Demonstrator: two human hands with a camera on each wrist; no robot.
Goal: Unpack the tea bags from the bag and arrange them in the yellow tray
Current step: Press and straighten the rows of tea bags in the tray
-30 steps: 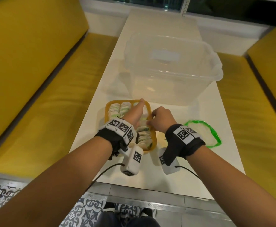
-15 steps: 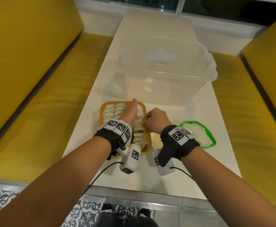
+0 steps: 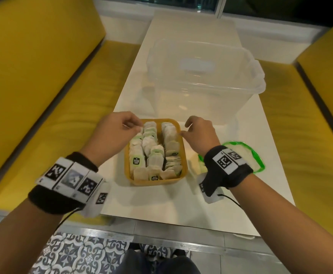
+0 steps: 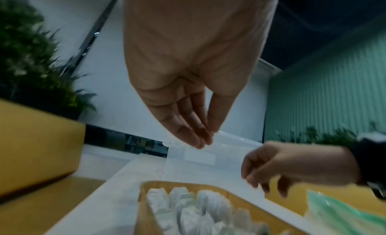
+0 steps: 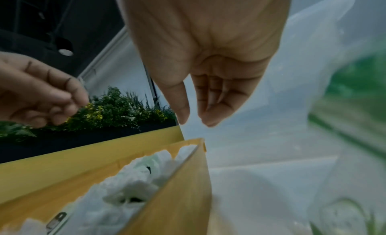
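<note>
The yellow tray (image 3: 183,155) sits on the white table, filled with three rows of upright tea bags (image 3: 151,151). My left hand (image 3: 137,125) hovers over the tray's far left corner with relaxed fingers and holds nothing. My right hand (image 3: 183,129) hovers at the far right rim, thumb and fingers slightly apart, also empty. The left wrist view shows my left hand (image 4: 205,139) above the tray (image 4: 144,205) and tea bags (image 4: 188,205). In the right wrist view my right hand (image 5: 194,121) hangs just above the tray wall (image 5: 177,197). The green-edged plastic bag (image 3: 257,161) lies flat, right of my right wrist.
A large clear plastic bin (image 3: 201,80) stands on the table just beyond the tray. Yellow benches (image 3: 43,86) run along both sides of the narrow white table (image 3: 161,204). The table's near edge lies just below my wrists.
Both hands have lifted off the tea bags and spread apart to the tray's far corners. The left finger no longer presses on the rows. The head view has come closer.
</note>
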